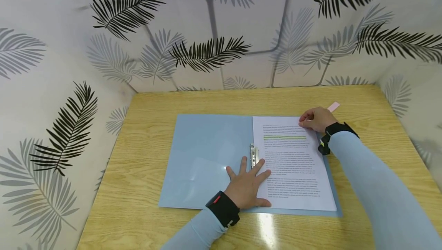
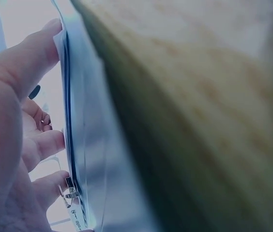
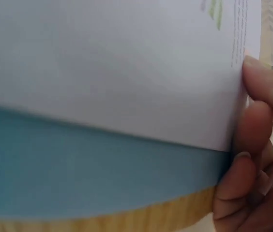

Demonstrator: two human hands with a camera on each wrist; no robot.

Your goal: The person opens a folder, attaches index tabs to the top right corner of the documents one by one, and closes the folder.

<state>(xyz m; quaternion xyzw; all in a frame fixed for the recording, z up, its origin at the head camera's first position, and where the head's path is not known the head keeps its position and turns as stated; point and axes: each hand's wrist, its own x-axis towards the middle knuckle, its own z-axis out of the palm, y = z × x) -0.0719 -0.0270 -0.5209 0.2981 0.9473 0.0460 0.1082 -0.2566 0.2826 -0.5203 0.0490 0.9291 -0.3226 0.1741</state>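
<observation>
A light blue folder (image 1: 203,146) lies open with a metal clip (image 1: 254,156) at its fold. Printed sheets (image 1: 293,188) cover its right side, with yellow-green highlighted lines (image 1: 284,137) near the top. My left hand (image 1: 246,188) rests with fingers spread across the fold and the sheets' lower left part. At the sheets' upper right corner, my right hand (image 1: 317,119) pinches the paper edge, its thumb (image 3: 262,79) on the printed face and the other fingers curled at the edge. A pink strip (image 1: 333,106) sticks out behind that hand, partly hidden by it.
The folder lies on a wooden table (image 1: 138,158). Behind and at the sides, walls (image 1: 248,23) with a leaf pattern border the table. Each wrist wears a black band (image 1: 223,208).
</observation>
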